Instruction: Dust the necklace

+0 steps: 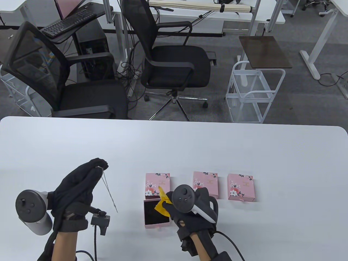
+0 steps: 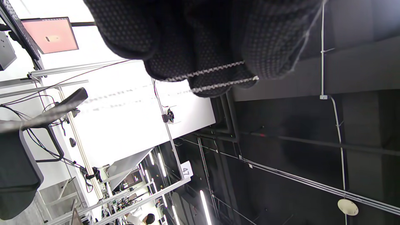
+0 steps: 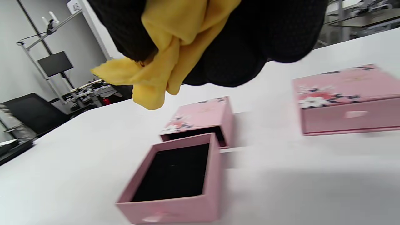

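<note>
In the table view, the left hand (image 1: 78,187) is raised above the near left of the table (image 1: 244,152), its fingertips pinching the top of the necklace (image 1: 108,190), whose thin chain hangs down slantwise to the right, clear of the tabletop. The right hand (image 1: 190,209) sits well to the right of the chain, gripping a yellow cloth (image 1: 162,202) above an open pink drawer (image 1: 157,214) with a dark lining. Just beyond the drawer lies its floral sleeve (image 1: 157,185), and two closed boxes (image 1: 240,187) lie further right in the same row. In the left wrist view, the gloved fingers (image 2: 203,47) are bunched together at the top, and a faint strand of chain (image 2: 304,40) crosses their right edge. In the right wrist view, the fingers (image 3: 250,40) curl round the cloth (image 3: 162,62), which droops above the drawer (image 3: 175,175); the sleeve (image 3: 203,118) lies behind it, touching or nearly so, and one closed box (image 3: 347,97) lies to the right.
</note>
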### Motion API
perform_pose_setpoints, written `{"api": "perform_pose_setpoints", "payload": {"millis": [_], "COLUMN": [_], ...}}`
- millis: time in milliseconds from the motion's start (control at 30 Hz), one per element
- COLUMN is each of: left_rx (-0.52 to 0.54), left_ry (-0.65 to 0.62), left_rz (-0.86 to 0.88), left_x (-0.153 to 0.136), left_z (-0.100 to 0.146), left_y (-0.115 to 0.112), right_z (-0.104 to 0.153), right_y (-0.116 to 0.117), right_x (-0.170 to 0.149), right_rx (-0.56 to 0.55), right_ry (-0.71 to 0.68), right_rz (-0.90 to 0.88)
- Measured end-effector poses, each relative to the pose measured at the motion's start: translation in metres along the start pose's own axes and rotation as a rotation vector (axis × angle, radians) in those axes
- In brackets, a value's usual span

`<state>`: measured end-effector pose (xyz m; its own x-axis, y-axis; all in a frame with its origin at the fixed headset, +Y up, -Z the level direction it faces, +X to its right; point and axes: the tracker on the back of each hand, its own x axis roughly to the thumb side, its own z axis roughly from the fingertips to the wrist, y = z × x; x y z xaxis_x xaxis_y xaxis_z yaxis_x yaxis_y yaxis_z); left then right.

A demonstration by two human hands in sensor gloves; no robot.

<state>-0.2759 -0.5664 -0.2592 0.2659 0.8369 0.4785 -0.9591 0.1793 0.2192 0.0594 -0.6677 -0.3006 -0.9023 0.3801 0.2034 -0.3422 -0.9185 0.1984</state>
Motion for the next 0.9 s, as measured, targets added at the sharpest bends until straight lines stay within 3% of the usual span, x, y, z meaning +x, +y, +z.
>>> {"api": "perform_pose_setpoints", "payload": {"millis": [167,500,900], "left_rx": [-0.044,-0.110,-0.109], "left_ry": [-0.008,-0.016,-0.010], "left_rz": [-0.035,-0.077,-0.090], "left_x": [0.001,0.000,0.000], "left_z": [0.001,0.004,0.004], "left_y": [-0.015,-0.036,-0.037], "right_z": [-0.004,-0.014,-0.009], "right_y": [0.029,0.060,0.058], "right_x": [-0.034,-0.048,-0.051], "right_rx": [0.062,0.297,0.338], "right_ry": [0.093,0.202,0.254], "right_rz": [-0.032,0.163,0.249]}}
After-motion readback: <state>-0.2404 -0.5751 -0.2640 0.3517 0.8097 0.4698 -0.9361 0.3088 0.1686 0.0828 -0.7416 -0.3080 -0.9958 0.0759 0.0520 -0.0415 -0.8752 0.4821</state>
